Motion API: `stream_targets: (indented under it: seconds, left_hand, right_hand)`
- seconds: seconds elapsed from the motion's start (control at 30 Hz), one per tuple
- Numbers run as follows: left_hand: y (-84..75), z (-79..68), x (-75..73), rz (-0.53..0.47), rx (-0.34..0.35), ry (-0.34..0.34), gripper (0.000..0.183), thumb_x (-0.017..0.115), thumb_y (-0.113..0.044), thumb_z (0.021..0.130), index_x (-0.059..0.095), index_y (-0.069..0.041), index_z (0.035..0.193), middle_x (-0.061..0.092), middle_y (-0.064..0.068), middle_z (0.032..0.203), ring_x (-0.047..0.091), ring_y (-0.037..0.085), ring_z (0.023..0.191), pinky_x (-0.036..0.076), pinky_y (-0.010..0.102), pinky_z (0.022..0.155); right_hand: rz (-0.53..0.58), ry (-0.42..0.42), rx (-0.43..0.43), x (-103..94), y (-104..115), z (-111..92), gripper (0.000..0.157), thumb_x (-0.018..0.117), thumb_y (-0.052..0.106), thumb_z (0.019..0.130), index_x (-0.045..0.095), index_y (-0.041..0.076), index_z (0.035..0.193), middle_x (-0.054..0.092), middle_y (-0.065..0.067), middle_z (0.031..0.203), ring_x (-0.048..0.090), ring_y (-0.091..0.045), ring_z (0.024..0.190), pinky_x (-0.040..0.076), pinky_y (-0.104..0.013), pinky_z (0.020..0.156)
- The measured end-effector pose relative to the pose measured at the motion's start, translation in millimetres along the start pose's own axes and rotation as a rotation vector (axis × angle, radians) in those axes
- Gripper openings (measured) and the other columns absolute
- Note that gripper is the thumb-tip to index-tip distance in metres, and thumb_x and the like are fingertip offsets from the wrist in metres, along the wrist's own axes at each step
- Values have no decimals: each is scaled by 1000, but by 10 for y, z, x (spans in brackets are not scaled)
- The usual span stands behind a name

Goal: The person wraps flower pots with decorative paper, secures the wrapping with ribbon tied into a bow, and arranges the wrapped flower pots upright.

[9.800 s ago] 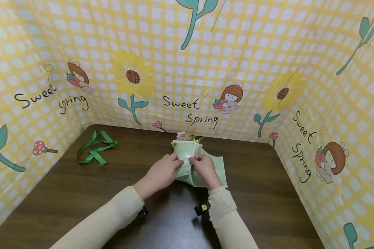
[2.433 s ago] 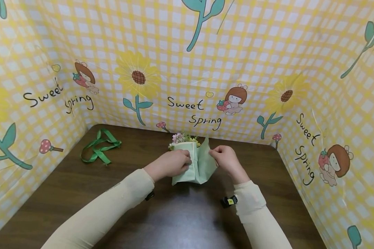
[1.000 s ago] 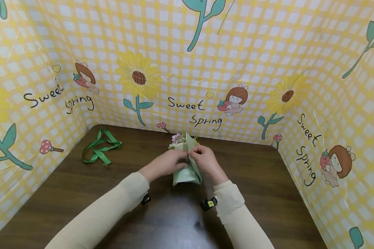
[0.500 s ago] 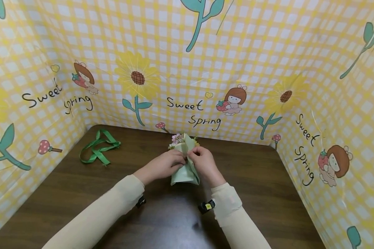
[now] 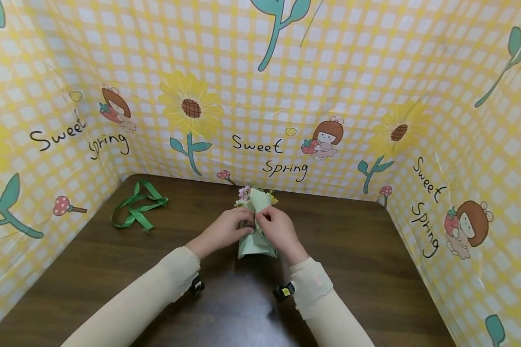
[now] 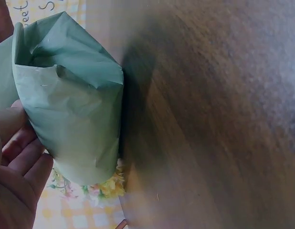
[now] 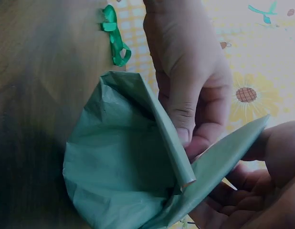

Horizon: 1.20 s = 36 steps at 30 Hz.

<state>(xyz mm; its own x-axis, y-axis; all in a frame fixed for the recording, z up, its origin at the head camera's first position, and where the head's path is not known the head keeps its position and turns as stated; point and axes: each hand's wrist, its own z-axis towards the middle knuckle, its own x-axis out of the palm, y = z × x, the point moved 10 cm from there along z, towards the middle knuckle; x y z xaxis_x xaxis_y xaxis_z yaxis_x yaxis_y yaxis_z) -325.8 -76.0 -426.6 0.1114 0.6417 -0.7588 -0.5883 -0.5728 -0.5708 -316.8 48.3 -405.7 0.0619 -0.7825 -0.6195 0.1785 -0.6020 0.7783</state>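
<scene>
A sheet of pale green wrapping paper [image 5: 255,243] is rolled round a small bunch of flowers [image 5: 244,193], whose pink and yellow heads show past its far end. My left hand [image 5: 226,228] pinches the paper's edge at the left. From the right, my right hand [image 5: 280,232] pinches a loose flap of the same paper and brings it over the front. The right wrist view shows the near end of the roll as a hollow opening, with the flap [image 7: 228,157] apart from the rolled edge. In the left wrist view, the wrapping paper [image 6: 80,119] hides the stems.
A loosely looped green ribbon [image 5: 140,202] lies on the dark wooden table [image 5: 351,270] at the back left. Yellow checked cloth [image 5: 260,96] with printed flowers stands round the table's back and sides.
The right-hand part of the paper was spread out, then lifted, and now lies across the front of the roll. My right hand moved leftward with it. The ribbon stayed put.
</scene>
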Motion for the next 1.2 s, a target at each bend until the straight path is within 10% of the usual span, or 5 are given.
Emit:
stream_targets:
  seconds: [0.17,0.43,0.83,1.07,1.2]
  left_hand:
    - [50,-14,-14,-68,-45,-48,25,79,-8,90,58,-15,100,60,0,107,61,17,107,55,38,92]
    - [275,-112,-50,-290,-132,-92,66,79,-3,88,39,-2,141,39,23,147,53,42,134,51,48,103]
    - [-177,148,-177,342,317,54,52,77,7,82,66,-4,132,63,11,139,54,30,134,41,47,114]
    - [-160,186,-104,422,294,201,34,82,-5,86,76,-9,119,70,5,126,62,24,124,48,42,107]
    - [-158,134,-112,416,340,167,26,81,-6,87,79,-10,113,72,5,121,65,22,117,53,40,101]
  right_hand:
    - [-134,30,-83,86,68,-46,33,50,41,108,72,16,99,67,0,91,58,-17,76,46,-33,68]
    - [-263,35,-218,178,174,-133,33,46,27,109,73,13,98,71,-3,101,64,-24,93,51,-41,82]
    - [-412,-28,-341,208,264,-241,25,53,19,104,76,10,106,71,-5,113,64,-26,105,52,-40,92]
    - [-425,-48,-347,213,272,-288,22,57,21,102,76,11,107,71,-2,111,64,-24,102,53,-39,89]
    - [-445,-52,-353,221,258,-304,24,60,27,101,75,11,108,70,-3,114,64,-25,105,54,-40,91]
